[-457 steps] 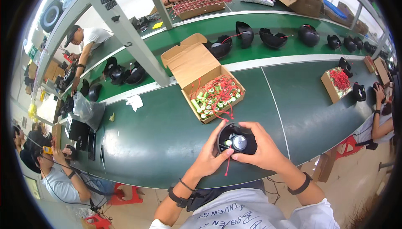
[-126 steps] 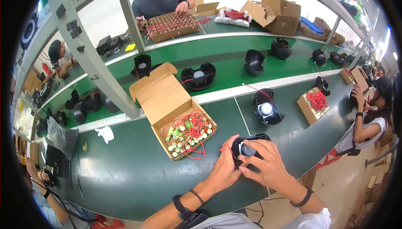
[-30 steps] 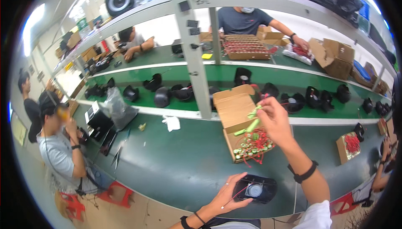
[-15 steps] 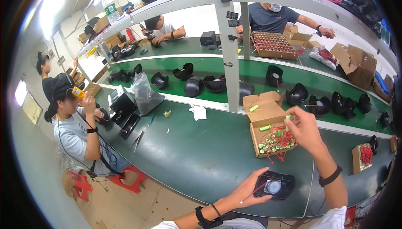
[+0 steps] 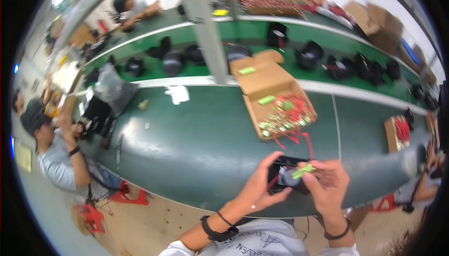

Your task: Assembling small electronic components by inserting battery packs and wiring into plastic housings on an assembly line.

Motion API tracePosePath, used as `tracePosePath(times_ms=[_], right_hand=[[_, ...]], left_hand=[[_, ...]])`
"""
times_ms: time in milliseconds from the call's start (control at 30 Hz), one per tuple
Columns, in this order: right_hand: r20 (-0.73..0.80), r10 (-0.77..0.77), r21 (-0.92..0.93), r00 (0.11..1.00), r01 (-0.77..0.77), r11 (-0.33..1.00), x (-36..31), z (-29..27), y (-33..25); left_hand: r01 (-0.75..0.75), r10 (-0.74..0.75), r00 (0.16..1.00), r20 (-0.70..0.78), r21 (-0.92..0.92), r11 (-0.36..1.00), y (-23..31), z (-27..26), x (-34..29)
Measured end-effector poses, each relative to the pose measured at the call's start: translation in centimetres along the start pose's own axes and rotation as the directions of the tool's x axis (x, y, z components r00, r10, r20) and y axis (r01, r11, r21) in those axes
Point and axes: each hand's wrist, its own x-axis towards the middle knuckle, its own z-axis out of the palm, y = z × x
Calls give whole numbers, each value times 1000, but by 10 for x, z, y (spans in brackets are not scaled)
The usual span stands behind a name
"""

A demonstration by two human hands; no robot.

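My left hand (image 5: 257,186) grips a black plastic speaker housing (image 5: 275,171) by its left side, above the near edge of the bench. A round grey speaker cone (image 5: 286,178) shows inside the housing. Between the thumb and fingers of my right hand (image 5: 329,183) is a green battery cell (image 5: 303,170), held over the housing's right side. A red wire (image 5: 308,146) rises next to the cell. Beyond my hands stands an open cardboard box (image 5: 251,115) filled with green cells and red wires (image 5: 287,115). One loose green cell (image 5: 247,70) lies on its lid.
Black rounded housings (image 5: 174,63) line the green conveyor belt (image 5: 210,24) behind a metal post (image 5: 206,36). A smaller box of red-wired parts (image 5: 397,133) stands at right. White tissue (image 5: 177,94) and a plastic bag (image 5: 112,90) lie left. Co-workers sit at left, right and across.
My right hand has come from the box down to the housing, bringing a green cell with it. My left hand still holds the housing, now raised and tilted. The view has shifted.
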Motion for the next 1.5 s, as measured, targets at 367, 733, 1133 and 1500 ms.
tracePosePath(times_ms=[367, 733, 1133, 1500], right_hand=[[-96, -116, -169, 989, 99, 981, -31, -28, 19], [-255, -88, -29, 963, 83, 996, -20, -30, 6], [204, -211, -328, 956, 270, 905, -17, -5, 15], [507, -298, -519, 809, 563, 643, -16, -8, 14]], left_hand=[[39, -40, 999, -6, -133, 990, 3, 16, 5], [155, -185, 977, -109, -238, 959, 22, 12, -41], [-2, -9, 991, -136, -80, 997, 8, 24, -14], [-36, 36, 999, -8, -83, 996, 9, 16, -11]])
